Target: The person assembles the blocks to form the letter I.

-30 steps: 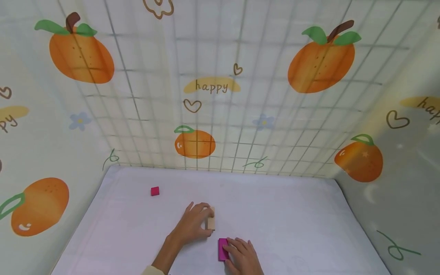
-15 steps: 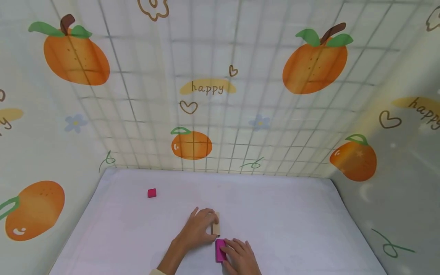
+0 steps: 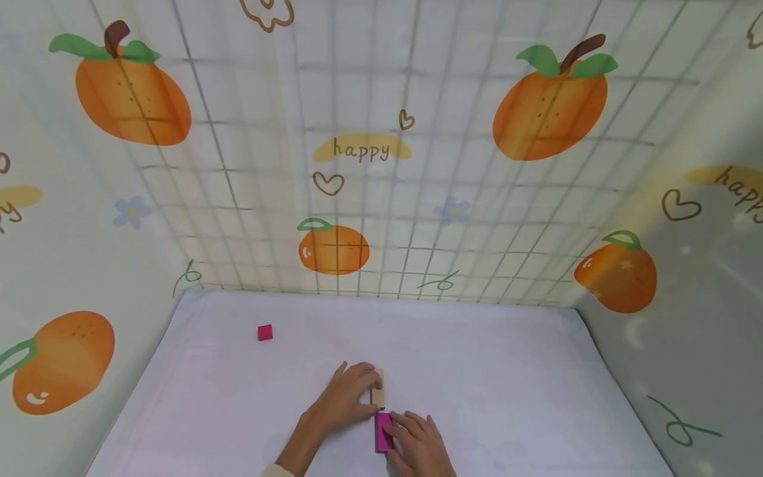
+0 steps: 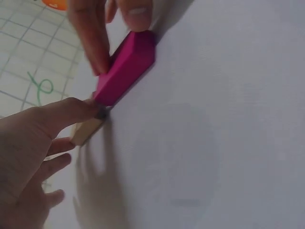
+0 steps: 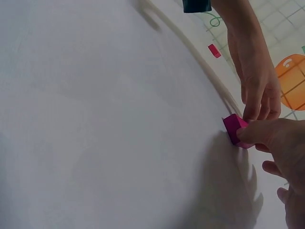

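Note:
My left hand [image 3: 348,397] grips a pale wooden block [image 3: 378,389] by its two ends, thumb at the near end and fingers at the far end. Just nearer to me lies a magenta block [image 3: 383,433], lengthwise in line with the wooden one. Its ends are pinched by my right hand [image 3: 422,445], from the right side. In the left wrist view the near end of the wooden block [image 4: 88,130] sits close to the magenta block [image 4: 126,69], with the left thumb at the joint; whether the blocks touch I cannot tell.
A small red cube [image 3: 265,332] lies at the back left of the white table [image 3: 507,371]. Fabric walls [image 3: 381,199] printed with oranges and a grid rise at the back and both sides.
The left hand has brought the wooden block to the right and nearer to me, up to the far end of the magenta block. The right hand has stayed nearly in place.

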Demonstrator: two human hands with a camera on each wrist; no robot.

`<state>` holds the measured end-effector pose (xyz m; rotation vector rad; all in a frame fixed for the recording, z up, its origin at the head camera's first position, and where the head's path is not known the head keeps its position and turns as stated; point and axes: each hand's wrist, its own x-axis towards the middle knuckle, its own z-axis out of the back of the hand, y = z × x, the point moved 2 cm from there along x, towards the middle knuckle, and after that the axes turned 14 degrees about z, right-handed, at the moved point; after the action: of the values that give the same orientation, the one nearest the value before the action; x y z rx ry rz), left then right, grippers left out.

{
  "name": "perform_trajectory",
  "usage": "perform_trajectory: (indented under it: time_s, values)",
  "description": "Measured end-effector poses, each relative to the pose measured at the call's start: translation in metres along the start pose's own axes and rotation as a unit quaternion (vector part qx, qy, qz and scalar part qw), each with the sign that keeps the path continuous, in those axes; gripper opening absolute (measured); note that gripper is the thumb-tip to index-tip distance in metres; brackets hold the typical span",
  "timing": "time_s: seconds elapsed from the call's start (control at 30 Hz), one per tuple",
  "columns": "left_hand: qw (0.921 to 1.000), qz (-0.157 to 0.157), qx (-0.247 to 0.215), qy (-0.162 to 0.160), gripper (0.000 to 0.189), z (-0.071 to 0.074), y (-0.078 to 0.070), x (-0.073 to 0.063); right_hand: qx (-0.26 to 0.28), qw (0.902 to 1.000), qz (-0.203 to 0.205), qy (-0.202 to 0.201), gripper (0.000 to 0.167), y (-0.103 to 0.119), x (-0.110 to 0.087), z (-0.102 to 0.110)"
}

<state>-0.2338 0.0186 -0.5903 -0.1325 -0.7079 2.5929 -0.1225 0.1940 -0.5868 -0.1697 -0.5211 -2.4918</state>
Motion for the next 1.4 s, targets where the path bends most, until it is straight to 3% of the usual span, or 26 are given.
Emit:
perform_trajectory:
  time_s: [0.13, 0.27, 0.43, 0.67, 0.93, 1.4]
  values:
    - [0.9991, 0.019, -0.009, 0.038, 0.026, 0.007, 0.000, 0.000, -0.008, 0.9996, 0.013, -0.025, 0.035, 0.000, 0.000, -0.001]
    - [0.9981, 0.022, -0.022, 0.054, 0.025, 0.013, 0.000, -0.003, -0.021, 0.9982, 0.026, -0.049, 0.034, 0.000, -0.001, -0.002]
    - [0.9980, 0.010, -0.032, 0.053, 0.027, 0.013, 0.000, -0.004, -0.024, 0.9976, 0.027, -0.059, 0.033, 0.000, -0.001, 0.000]
    - [0.9982, -0.010, -0.027, 0.053, 0.028, 0.008, -0.001, -0.002, -0.043, 0.9918, 0.054, -0.108, 0.034, 0.000, -0.003, -0.003]
    - [0.9982, -0.022, -0.024, 0.051, 0.029, 0.008, -0.002, -0.002, -0.002, 0.9974, 0.011, -0.072, 0.033, 0.003, 0.001, 0.001]
    - [0.9982, -0.007, -0.012, 0.058, 0.029, 0.002, 0.001, -0.001, 0.015, 0.9992, -0.026, -0.025, 0.033, 0.005, 0.000, 0.000]
